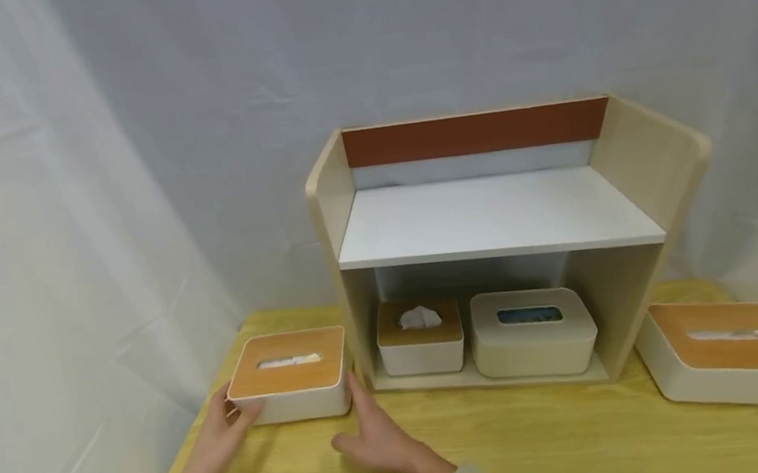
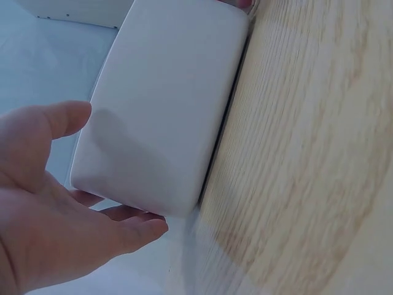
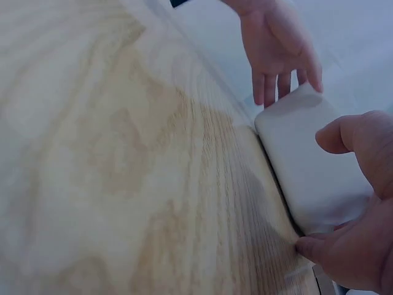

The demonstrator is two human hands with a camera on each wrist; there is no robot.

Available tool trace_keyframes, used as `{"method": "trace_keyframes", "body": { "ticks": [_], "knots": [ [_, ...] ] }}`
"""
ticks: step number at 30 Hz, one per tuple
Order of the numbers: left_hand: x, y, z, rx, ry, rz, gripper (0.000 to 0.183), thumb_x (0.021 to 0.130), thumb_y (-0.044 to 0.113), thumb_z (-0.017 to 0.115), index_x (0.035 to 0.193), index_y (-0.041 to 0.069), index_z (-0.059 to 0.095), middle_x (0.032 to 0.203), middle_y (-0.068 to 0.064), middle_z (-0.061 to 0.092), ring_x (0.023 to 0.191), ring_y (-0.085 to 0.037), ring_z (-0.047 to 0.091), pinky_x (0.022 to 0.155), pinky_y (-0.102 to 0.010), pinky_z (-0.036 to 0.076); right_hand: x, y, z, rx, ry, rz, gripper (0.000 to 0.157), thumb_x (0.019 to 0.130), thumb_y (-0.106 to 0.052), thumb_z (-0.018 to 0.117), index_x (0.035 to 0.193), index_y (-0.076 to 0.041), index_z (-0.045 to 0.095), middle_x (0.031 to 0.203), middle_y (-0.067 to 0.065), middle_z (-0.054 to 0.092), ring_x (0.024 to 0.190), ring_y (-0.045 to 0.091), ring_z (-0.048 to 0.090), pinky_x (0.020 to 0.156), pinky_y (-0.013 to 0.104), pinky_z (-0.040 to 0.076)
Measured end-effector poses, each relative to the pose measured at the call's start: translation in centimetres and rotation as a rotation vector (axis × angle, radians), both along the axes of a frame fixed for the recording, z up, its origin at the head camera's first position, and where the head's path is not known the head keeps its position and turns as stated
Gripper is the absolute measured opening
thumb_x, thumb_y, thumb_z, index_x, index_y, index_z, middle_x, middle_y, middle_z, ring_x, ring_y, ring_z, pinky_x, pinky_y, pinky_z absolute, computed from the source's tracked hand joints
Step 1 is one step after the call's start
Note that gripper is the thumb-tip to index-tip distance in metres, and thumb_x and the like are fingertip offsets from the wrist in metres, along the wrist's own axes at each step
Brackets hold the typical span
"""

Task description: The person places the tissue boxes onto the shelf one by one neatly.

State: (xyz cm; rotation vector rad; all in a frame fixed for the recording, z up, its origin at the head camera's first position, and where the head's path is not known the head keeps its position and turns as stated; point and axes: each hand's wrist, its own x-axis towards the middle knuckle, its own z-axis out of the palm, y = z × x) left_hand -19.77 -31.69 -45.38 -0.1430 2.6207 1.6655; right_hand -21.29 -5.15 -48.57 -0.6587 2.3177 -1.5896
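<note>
A white tissue box (image 1: 302, 406) with a wood-tone lid stands at the table's left, beside the shelf unit; a white tissue shows in its slot. My left hand (image 1: 215, 441) is at its left end, fingers against that side and thumb at the front corner. At the opposite end, the fingers of my right hand (image 1: 386, 440) lie along the right side, the thumb spread away from the front. The left wrist view shows the box's plain front face (image 2: 166, 104). In the right wrist view both hands flank the tissue box (image 3: 310, 157), its base close on the table.
A two-level shelf unit (image 1: 496, 214) stands right of the hands. Its lower level holds a small wood-lidded tissue box (image 1: 423, 358) and a cream tissue box (image 1: 534, 351). Another wood-lidded tissue box (image 1: 736, 383) sits on the yellowish wooden table (image 1: 508, 437) at right. Pale sheeting (image 1: 218, 130) hangs behind.
</note>
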Motion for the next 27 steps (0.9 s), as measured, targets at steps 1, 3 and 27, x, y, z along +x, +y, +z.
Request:
{"method": "trace_keyframes", "body": {
  "ticks": [1, 3, 27],
  "knots": [
    [-0.1, 0.1, 0.1, 0.002, 0.001, -0.007, 0.088, 0.102, 0.032, 0.056, 0.154, -0.008, -0.003, 0.153, -0.04, 0.016, 0.138, -0.057, 0.026, 0.111, -0.062, 0.029, -0.3, -0.1, 0.1, -0.001, -0.004, -0.004, 0.099, 0.085, -0.017, 0.065, 0.16, -0.008, 0.001, 0.165, 0.017, 0.009, 0.15, 0.031, 0.014, 0.119, 0.053, 0.018],
    [-0.2, 0.4, 0.2, 0.016, 0.003, -0.018, 0.09, 0.102, 0.032, 0.057, 0.154, -0.007, -0.004, 0.154, -0.04, 0.014, 0.138, -0.056, 0.026, 0.111, -0.062, 0.029, -0.6, -0.2, 0.1, -0.001, -0.019, -0.001, 0.102, 0.084, -0.017, 0.066, 0.16, -0.01, -0.003, 0.165, 0.016, 0.006, 0.15, 0.031, 0.011, 0.119, 0.054, 0.016],
    [2.8, 0.5, 1.0, 0.053, 0.11, 0.007, 0.082, 0.098, 0.012, 0.062, 0.155, -0.002, 0.006, 0.151, -0.034, 0.027, 0.133, -0.051, 0.037, 0.085, -0.013, 0.043, 0.9, -1.4, 1.0, -0.047, -0.033, 0.008, 0.113, 0.084, -0.026, 0.071, 0.159, -0.017, -0.012, 0.165, 0.018, -0.002, 0.151, 0.035, 0.004, 0.118, 0.058, 0.012]
  ]
}}
